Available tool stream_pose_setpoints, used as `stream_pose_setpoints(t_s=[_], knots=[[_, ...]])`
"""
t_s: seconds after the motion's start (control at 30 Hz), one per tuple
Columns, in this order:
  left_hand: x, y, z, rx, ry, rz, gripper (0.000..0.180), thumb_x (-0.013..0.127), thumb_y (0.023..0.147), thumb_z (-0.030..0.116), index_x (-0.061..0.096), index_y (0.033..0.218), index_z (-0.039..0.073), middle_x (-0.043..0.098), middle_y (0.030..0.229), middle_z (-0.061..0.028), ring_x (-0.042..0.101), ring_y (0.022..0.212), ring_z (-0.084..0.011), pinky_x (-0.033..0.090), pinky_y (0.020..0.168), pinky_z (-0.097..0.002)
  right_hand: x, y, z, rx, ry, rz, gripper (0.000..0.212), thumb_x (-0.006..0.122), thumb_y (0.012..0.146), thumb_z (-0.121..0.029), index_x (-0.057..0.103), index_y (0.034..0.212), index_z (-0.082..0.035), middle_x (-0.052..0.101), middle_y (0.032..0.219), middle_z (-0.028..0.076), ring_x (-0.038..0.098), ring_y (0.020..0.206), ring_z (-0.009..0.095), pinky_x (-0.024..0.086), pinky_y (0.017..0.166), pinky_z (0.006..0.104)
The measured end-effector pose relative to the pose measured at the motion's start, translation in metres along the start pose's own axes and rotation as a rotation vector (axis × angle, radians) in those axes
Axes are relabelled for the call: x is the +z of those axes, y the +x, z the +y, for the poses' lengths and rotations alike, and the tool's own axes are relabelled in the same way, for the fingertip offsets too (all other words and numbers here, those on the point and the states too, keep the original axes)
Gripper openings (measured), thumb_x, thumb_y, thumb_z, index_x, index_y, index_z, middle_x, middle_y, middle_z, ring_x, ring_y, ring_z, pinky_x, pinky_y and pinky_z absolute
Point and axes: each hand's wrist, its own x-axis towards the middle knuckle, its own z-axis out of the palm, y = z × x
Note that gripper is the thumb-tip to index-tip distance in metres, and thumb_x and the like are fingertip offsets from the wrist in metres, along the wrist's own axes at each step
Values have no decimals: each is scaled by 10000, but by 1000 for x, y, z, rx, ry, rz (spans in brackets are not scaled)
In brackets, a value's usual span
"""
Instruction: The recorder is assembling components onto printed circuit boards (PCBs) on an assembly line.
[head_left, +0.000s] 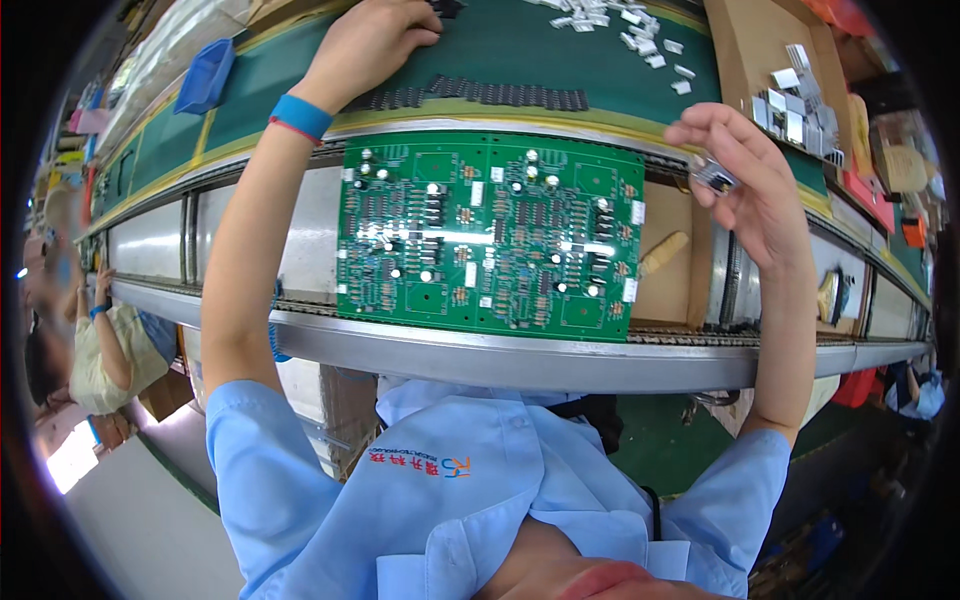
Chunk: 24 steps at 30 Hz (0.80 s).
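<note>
A large green circuit board [480,235], filled with small components, lies across the rails in front of me. My left hand [372,48] reaches to the green work surface beyond it, at the picture's top edge. Its fingers are curled beside a small heap of black parts [446,8], and what they grip, if anything, is hidden. To the right of the board, my right hand [750,175] is raised above the rail. Between its thumb and fingers it holds a small silver metal part [716,179] with a dark area on it.
Rows of black components [510,94] lie on the green surface [560,60], with scattered small silver-white pieces [640,38] farther right. A cardboard box [745,45] holds silver metal parts [800,105]. A blue bin [205,76] stands at left. Metal rails [550,362] run along the line; another person [120,350] is at far left.
</note>
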Motion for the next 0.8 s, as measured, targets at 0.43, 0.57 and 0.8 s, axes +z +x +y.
stream_pose_setpoints(t_s=[0.43, 0.57, 0.8], knots=[[-37, -50, 82, -106, -541, -51, 177, 656, 912, 30, 711, 1080, 38, 707, 902, -38, 639, 821, -124, 525, 795, -271, 0, 5, 12, -19, -66, -105, 412, 596, 990, -215, 582, 1330, 18, 658, 1222, 102, 592, 863, 35, 496, 608, 148], [-34, -60, 91, 56, -456, -65, 156, 674, 881, 9, 721, 1023, 53, 705, 894, -51, 642, 789, -160, 493, 795, -303, 1, 8, 14, 7, -88, -153, 443, 608, 984, -212, 557, 1359, 18, 664, 1221, 107, 601, 869, 42, 504, 646, 146], [-33, -57, 103, -88, -525, -26, 149, 665, 885, 4, 727, 1014, 48, 700, 884, -50, 644, 794, -170, 484, 791, -311, 6, 6, 14, -25, -208, -132, 441, 623, 967, -183, 555, 1363, 0, 668, 1230, 110, 619, 894, 57, 519, 708, 172]])
